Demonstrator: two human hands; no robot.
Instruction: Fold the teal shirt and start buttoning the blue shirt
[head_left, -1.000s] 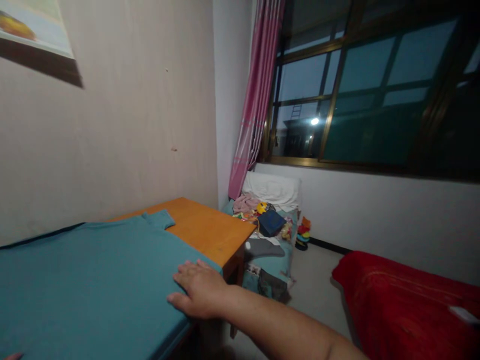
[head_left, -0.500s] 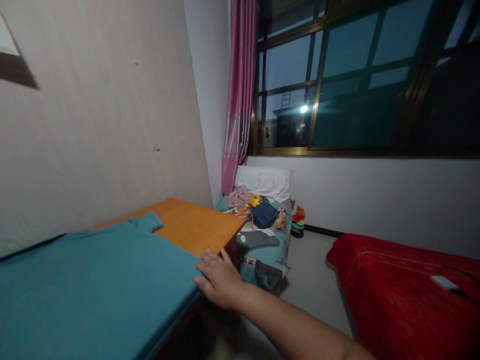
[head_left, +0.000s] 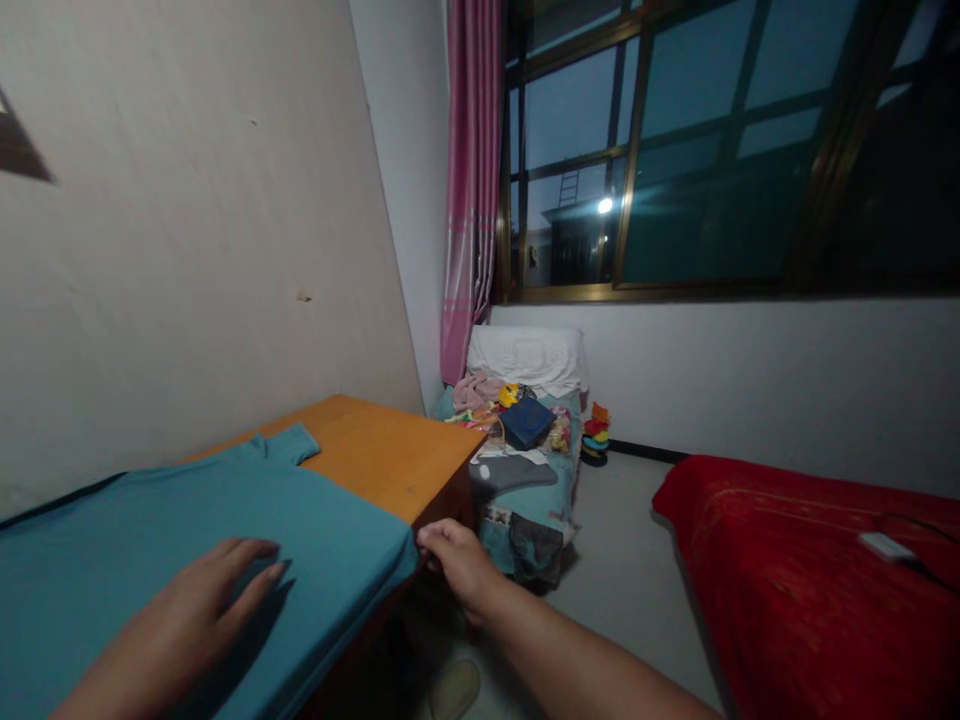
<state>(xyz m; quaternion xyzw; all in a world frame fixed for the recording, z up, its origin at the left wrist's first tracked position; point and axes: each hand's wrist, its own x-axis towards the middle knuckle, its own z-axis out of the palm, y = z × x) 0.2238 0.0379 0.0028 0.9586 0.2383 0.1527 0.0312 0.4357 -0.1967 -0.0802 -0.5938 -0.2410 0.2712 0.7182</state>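
Note:
A teal T-shirt (head_left: 345, 530) lies spread over an orange-topped table (head_left: 390, 445), one short sleeve pointing toward the far side. At the table's front edge, my right hand (head_left: 457, 565) is closed in a pinch on the shirt's near corner, and the cloth there is drawn into small folds. My left hand (head_left: 202, 610) is over the middle of the shirt with its thumb apart from its fingers and nothing in it. A shadow falls under that hand; whether it touches the cloth I cannot tell.
Behind the table stands a small bed (head_left: 555, 490) with clothes, a dark blue bag (head_left: 527, 422) and a white pillow (head_left: 525, 358). A red-covered bed (head_left: 795, 590) fills the right side, holding a white device with a cable. A slipper (head_left: 454, 690) lies on the floor below.
My left hand has come into view over the shirt. My right hand went from lying open on the shirt's corner to pinching it, and that corner has shifted slightly right.

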